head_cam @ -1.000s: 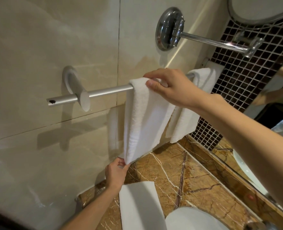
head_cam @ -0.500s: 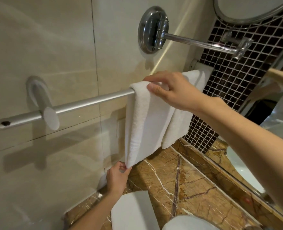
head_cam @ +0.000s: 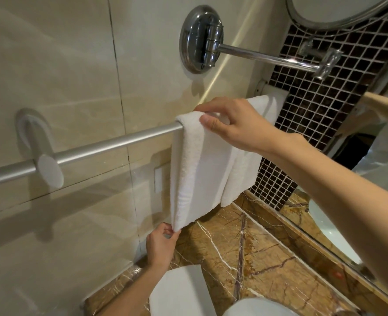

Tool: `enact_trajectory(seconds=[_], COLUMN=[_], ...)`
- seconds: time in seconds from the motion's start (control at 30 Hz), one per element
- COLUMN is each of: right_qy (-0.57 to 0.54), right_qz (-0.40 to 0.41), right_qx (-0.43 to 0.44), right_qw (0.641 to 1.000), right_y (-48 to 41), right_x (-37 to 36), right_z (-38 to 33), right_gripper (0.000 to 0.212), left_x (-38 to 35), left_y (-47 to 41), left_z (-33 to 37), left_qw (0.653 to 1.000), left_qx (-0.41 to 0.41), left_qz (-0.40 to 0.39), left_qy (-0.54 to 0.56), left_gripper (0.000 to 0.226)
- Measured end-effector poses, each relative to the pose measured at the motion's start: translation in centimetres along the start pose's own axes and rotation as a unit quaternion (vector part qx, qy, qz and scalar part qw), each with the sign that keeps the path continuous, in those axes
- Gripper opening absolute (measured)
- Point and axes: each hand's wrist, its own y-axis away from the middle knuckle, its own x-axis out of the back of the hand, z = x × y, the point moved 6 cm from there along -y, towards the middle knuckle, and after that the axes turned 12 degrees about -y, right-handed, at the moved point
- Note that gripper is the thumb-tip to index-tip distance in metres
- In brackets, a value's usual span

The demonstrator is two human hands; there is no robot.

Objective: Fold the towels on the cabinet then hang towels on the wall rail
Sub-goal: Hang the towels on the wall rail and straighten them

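Pinching the nearer towel [head_cam: 195, 174] of two on one rail [head_cam: 111, 144]: left hand [head_cam: 161, 245], right hand [head_cam: 238, 126].

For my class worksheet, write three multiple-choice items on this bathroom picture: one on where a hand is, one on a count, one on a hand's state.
1. Where does the left hand hold the near towel?
A) lower corner
B) top fold
C) middle

2. How many white towels hang over the rail?
A) one
B) two
C) four

3. What is the right hand doing?
A) gripping the near towel's top at the rail
B) open, touching nothing
C) curled into an empty fist

Answers:
1 A: it pinches the hanging corner.
2 B: the near towel and the far towel both drape over it.
3 A: its thumb and forefinger close on the fold over the rail.
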Motion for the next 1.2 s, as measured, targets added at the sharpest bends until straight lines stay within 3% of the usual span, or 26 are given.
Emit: enact_trajectory(seconds=[0.3, 0.6, 0.93, 1.2], right_qy=[-0.009, 0.059, 0.059, 0.048], right_qz=[0.02, 0.044, -0.013, -0.061], right_qx=[-0.003, 0.024, -0.024, -0.112], right_qw=[1.0, 0.997, 0.998, 0.991], right_y=[0.5, 3.8, 9.4, 17.2], right_x=[0.1, -0.1, -2.9, -6.4], right_z=[-0.8, -2.2, -1.8, -0.8], right_gripper=[0.036, 0.042, 0.053, 0.06], left_x=[0.5, 2.6, 6.1, 8.7], left_y=[0.7, 2.4, 7.1, 11.3], left_z=[-0.1, 0.2, 1.5, 0.5], left_qw=[0.999, 0.998, 0.998, 0.998], left_qx=[-0.021, -0.027, -0.051, -0.059], left_qz=[-0.021, -0.017, 0.016, 0.021], left_qy=[0.019, 0.054, 0.023, 0.021], left_gripper=[0.024, 0.028, 0.023, 0.024])
